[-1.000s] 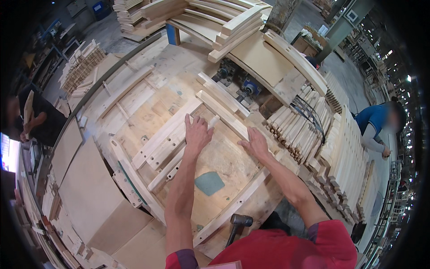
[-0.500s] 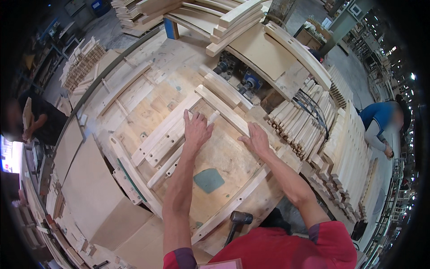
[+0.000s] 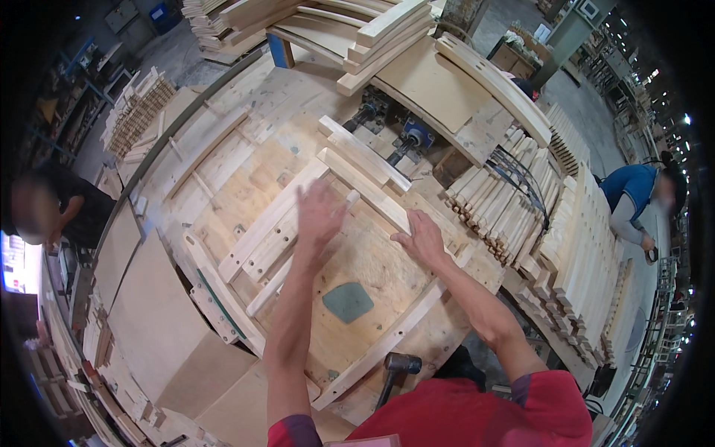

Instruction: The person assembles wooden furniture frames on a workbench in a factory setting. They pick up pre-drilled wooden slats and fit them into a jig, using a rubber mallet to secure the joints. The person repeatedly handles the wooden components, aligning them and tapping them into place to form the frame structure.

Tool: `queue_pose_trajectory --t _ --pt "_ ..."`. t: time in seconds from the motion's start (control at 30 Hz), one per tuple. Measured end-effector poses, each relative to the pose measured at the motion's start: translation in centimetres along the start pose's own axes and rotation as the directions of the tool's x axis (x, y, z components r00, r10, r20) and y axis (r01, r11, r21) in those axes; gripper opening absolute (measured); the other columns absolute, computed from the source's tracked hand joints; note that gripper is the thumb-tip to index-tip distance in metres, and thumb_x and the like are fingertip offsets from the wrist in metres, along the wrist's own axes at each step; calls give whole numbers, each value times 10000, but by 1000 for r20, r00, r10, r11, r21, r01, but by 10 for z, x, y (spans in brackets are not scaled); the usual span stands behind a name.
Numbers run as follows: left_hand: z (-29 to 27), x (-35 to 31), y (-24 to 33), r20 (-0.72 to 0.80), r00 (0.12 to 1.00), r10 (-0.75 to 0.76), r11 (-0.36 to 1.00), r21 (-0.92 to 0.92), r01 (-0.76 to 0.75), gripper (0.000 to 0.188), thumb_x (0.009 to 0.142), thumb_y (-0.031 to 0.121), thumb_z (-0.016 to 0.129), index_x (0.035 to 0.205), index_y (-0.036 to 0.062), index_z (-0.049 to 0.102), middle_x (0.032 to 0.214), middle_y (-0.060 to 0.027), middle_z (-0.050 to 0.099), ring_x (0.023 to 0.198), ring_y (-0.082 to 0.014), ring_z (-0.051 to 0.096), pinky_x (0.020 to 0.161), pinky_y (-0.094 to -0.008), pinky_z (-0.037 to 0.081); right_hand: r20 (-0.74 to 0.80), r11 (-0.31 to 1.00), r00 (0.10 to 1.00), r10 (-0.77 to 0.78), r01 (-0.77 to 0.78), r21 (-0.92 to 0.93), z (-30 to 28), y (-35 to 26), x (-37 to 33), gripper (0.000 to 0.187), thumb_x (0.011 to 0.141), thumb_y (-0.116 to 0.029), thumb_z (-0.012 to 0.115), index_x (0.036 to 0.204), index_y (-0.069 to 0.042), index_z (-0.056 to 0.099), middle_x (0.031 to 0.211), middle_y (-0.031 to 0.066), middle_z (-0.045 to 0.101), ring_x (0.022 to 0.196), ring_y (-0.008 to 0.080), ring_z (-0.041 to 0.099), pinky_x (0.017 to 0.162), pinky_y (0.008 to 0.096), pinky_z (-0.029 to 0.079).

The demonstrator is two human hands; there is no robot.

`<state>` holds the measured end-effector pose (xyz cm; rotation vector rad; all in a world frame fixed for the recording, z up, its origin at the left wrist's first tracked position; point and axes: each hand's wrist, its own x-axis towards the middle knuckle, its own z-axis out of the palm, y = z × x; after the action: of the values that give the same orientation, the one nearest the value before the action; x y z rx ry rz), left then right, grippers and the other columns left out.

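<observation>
Wooden rail point(image 3: 365, 188) stays gripped by the right hand point(image 3: 424, 240); the left hand point(image 3: 320, 214), now blurred, sits slightly further left, its hold unclear.

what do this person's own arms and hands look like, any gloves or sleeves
The person wears a red fabric shirt with short sleeves, each showing a dark purple panel. The forearms are bare. The left hand, blurred, and the right hand are ungloved, and no watch shows on either wrist.
</observation>
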<state>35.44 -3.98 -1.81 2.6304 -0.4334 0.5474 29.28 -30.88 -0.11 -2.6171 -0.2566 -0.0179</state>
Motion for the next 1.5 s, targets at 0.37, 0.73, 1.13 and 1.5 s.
queue_pose_trajectory --t 0.37,0.73,1.13,1.5 --pt "-47 -33 -66 15 838 -546 815 240 527 385 987 391 537 1047 23 632 1025 -194 635 1017 -381 575 913 -510 415 9 999 1000 16 -16 46 8 -1 -7 653 787 -343 806 1266 16 545 1118 216 611 1051 396 590 879 467 492" --pt "-58 -34 -62 -130 730 -671 697 224 681 416 955 412 557 971 18 688 1010 -177 667 1021 -348 592 925 -495 425 -9 995 999 40 -40 -95 8 -23 -6 592 815 -312 786 1262 1 555 1132 210 612 1093 414 575 924 482 473" --pt "-72 -42 -68 -132 758 -639 757 70 650 415 941 391 565 917 2 707 971 -172 670 996 -324 600 927 -458 434 33 996 997 74 -76 56 3 -24 1 489 756 -316 805 1104 -26 623 1012 187 644 992 405 612 870 470 475" --pt "-65 -42 -65 -108 755 -646 739 159 655 414 951 410 567 983 16 690 1020 -146 658 1042 -320 568 960 -465 401 -22 994 994 106 -107 -26 8 -23 -6 533 807 -331 755 1221 -41 586 1117 174 619 1076 391 585 894 481 472"
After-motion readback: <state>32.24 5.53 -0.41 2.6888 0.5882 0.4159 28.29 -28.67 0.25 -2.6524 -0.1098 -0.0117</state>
